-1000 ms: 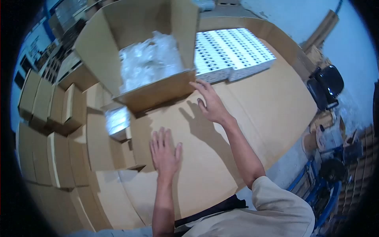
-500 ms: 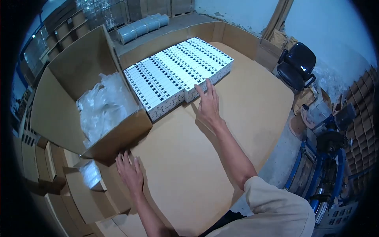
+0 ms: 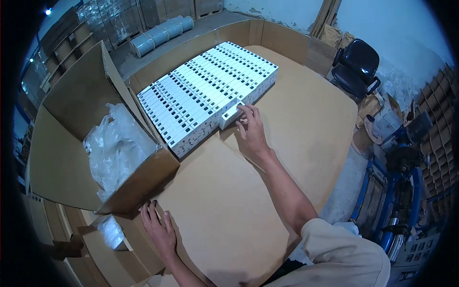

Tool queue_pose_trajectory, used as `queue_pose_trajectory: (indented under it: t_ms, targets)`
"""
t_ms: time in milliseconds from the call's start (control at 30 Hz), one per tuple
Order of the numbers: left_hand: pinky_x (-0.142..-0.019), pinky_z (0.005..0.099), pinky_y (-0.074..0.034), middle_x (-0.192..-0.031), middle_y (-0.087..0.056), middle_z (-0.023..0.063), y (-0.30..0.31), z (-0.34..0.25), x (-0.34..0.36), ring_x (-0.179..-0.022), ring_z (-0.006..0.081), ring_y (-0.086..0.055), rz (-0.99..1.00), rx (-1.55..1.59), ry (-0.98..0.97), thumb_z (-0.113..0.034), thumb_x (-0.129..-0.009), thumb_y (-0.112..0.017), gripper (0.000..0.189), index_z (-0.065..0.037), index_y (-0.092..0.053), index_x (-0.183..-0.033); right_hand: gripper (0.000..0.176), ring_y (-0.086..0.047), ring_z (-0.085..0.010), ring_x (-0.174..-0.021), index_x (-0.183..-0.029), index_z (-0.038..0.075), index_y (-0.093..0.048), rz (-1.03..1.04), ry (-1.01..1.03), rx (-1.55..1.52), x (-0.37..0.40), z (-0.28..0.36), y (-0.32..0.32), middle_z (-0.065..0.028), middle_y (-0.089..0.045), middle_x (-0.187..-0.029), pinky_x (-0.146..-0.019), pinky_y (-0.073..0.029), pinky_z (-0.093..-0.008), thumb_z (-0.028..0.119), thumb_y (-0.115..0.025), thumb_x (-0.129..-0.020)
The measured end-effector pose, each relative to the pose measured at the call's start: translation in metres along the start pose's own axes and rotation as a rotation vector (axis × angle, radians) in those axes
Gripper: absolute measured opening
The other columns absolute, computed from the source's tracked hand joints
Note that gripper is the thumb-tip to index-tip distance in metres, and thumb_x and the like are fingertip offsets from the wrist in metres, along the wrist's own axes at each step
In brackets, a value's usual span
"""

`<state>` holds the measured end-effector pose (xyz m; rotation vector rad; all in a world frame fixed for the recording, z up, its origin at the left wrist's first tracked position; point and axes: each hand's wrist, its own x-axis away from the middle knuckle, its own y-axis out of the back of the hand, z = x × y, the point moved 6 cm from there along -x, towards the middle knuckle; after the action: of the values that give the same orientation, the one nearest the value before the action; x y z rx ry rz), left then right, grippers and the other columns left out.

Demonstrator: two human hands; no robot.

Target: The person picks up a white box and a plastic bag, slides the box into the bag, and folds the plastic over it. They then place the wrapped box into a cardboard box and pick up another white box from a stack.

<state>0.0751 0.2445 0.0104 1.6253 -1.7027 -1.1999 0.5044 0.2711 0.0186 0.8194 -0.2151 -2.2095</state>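
Rows of white rectangular blocks with dark square openings point(image 3: 205, 88) lie packed side by side on the brown cardboard surface point(image 3: 229, 191). At their near edge, one white block point(image 3: 231, 115) juts out from the rest. My right hand point(image 3: 252, 128) grips its right end, fingertips on top and thumb at the near side. My left hand point(image 3: 158, 229) lies open on the cardboard surface, fingers apart, close to the lower corner of a large open carton point(image 3: 143, 184). Nothing is in it. Crumpled clear plastic bags point(image 3: 117, 148) fill part of the carton.
A raised cardboard wall point(image 3: 282, 40) borders the far side. Smaller cartons point(image 3: 112, 258) stand low at the left, one with a plastic-wrapped bundle point(image 3: 111, 233). A black chair point(image 3: 356, 67) and blue machinery point(image 3: 389, 205) stand on the floor to the right.
My right hand has closed its fingers on the jutting white block, where before it rested on the near edge with fingers extended. My left hand stays by the carton. The view has shifted slightly.
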Motion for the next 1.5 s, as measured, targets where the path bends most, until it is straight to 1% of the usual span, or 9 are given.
queue_pose_trajectory:
  t_ms: [100, 200, 333, 433, 733, 1067, 1300, 1467, 1500]
  targets:
    - [-0.121, 0.0532, -0.029, -0.150, -0.047, 0.0203, 0.002, -0.002, 0.000, -0.146, 0.0418, -0.036, 0.007, 0.017, 0.008, -0.015, -0.099, -0.063, 0.043, -0.008, -0.056, -0.140, 0.054, -0.064, -0.0331, -0.102, -0.137, 0.010, -0.055, -0.039, 0.014, 0.015, -0.003, -0.002, 0.001, -0.0199, -0.048, -0.133, -0.083, -0.057, -0.0396, -0.011, -0.066, -0.088]
    - [-0.121, 0.0528, -0.029, -0.150, -0.047, 0.0199, 0.001, 0.002, 0.000, -0.145, 0.0414, -0.037, 0.001, 0.012, 0.019, -0.016, -0.099, -0.063, 0.042, -0.008, -0.056, -0.140, 0.054, -0.061, -0.0170, -0.083, -0.132, 0.010, -0.061, -0.088, 0.052, 0.060, -0.003, 0.001, 0.007, -0.0107, -0.051, -0.116, -0.070, -0.056, -0.0312, -0.013, -0.071, -0.084]
    - [-0.121, 0.0524, -0.030, -0.150, -0.048, 0.0195, 0.000, 0.008, 0.001, -0.145, 0.0411, -0.037, -0.010, 0.050, -0.001, -0.016, -0.099, -0.062, 0.040, -0.008, -0.057, -0.138, 0.043, -0.060, -0.0132, -0.075, -0.122, 0.008, -0.067, -0.003, 0.039, 0.071, -0.002, -0.008, 0.010, -0.0096, -0.053, -0.115, -0.070, -0.054, -0.0300, -0.012, -0.071, -0.084]
    - [-0.120, 0.0513, -0.031, -0.147, -0.050, 0.0194, 0.002, 0.011, 0.001, -0.144, 0.0405, -0.039, -0.017, 0.098, -0.013, -0.016, -0.099, -0.062, 0.038, -0.006, -0.059, -0.136, 0.042, -0.064, -0.0212, -0.079, -0.123, 0.009, -0.064, 0.056, 0.095, 0.067, 0.000, 0.003, 0.017, -0.0124, -0.055, -0.117, -0.072, -0.056, -0.0353, -0.009, -0.070, -0.086]
    - [-0.097, 0.0398, -0.052, -0.119, -0.067, 0.0176, 0.017, 0.016, -0.005, -0.109, 0.0299, -0.067, -0.096, 0.497, 0.032, -0.009, -0.099, -0.062, 0.024, 0.002, -0.066, -0.119, 0.033, -0.067, -0.0179, -0.072, -0.125, 0.002, -0.060, 0.219, -0.125, -0.151, 0.060, 0.061, -0.022, -0.0140, -0.068, -0.111, -0.064, -0.056, -0.0309, -0.004, -0.066, -0.093]
    - [-0.092, 0.0347, -0.055, -0.107, -0.072, 0.0123, 0.009, 0.035, -0.006, -0.100, 0.0204, -0.070, -0.038, 0.718, 0.239, -0.017, -0.105, -0.058, 0.026, -0.003, -0.066, -0.126, 0.034, -0.069, -0.0262, -0.080, -0.126, 0.002, -0.060, 0.405, -0.079, -0.253, 0.116, 0.140, -0.101, -0.0168, -0.069, -0.111, -0.068, -0.055, -0.0356, -0.001, -0.068, -0.092]
    - [-0.078, 0.0288, -0.058, -0.096, -0.070, 0.0084, -0.001, 0.039, -0.005, -0.088, 0.0146, -0.069, 0.143, 1.206, 0.368, -0.025, -0.110, -0.051, 0.032, -0.006, -0.058, -0.135, 0.036, -0.072, -0.0297, -0.090, -0.126, 0.000, -0.055, 0.573, -0.028, -0.338, 0.149, 0.173, -0.133, -0.0192, -0.069, -0.103, -0.077, -0.056, -0.0390, -0.002, -0.067, -0.092]
    - [-0.080, 0.0307, -0.060, -0.118, -0.065, 0.0109, 0.001, 0.041, -0.005, -0.101, 0.0164, -0.067, 0.075, 1.279, 0.314, -0.021, -0.107, -0.057, 0.027, -0.004, -0.056, -0.129, 0.034, -0.068, -0.0257, -0.102, -0.126, 0.001, -0.055, 0.624, 0.101, -0.525, 0.153, 0.173, -0.136, -0.0155, -0.043, -0.149, -0.082, -0.057, -0.0345, -0.004, -0.064, -0.094]
    - [-0.082, 0.0304, -0.060, -0.116, -0.066, 0.0112, 0.002, 0.040, -0.006, -0.100, 0.0158, -0.067, 0.071, 1.262, 0.321, -0.016, -0.106, -0.059, 0.028, -0.004, -0.055, -0.131, 0.034, -0.068, -0.0251, -0.102, -0.126, 0.001, -0.054, 0.625, 0.027, -0.578, 0.152, 0.166, -0.139, -0.0160, -0.046, -0.147, -0.082, -0.056, -0.0336, -0.004, -0.064, -0.094]
